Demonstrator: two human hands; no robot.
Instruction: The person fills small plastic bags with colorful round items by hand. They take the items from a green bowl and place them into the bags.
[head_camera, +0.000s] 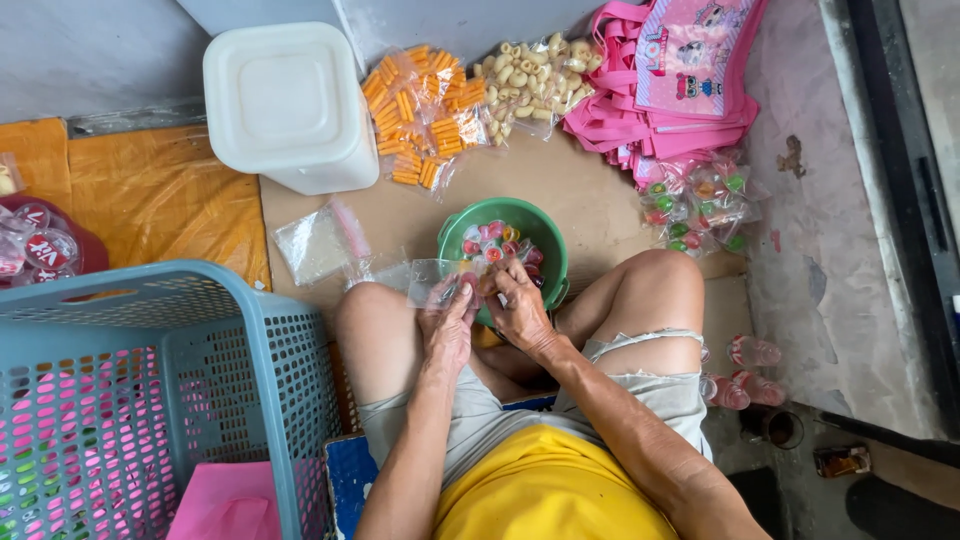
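Observation:
I sit on the floor with my knees apart, and a green bowl (545, 232) full of small round red and pink sweets stands between them. My left hand (448, 325) holds a small clear plastic bag (432, 278) open at the bowl's near left rim. My right hand (517, 305) pinches a few of the sweets at the bag's mouth, right beside my left hand. Both hands touch above the bowl's near edge.
A blue plastic basket (150, 390) holding pink bags stands at my left. A white lidded tub (288, 105), bags of orange (420, 110) and pale snacks (530, 80), pink tote bags (670, 75) and filled sweet packets (700, 205) lie ahead. Loose clear bags (315, 242) rest on cardboard.

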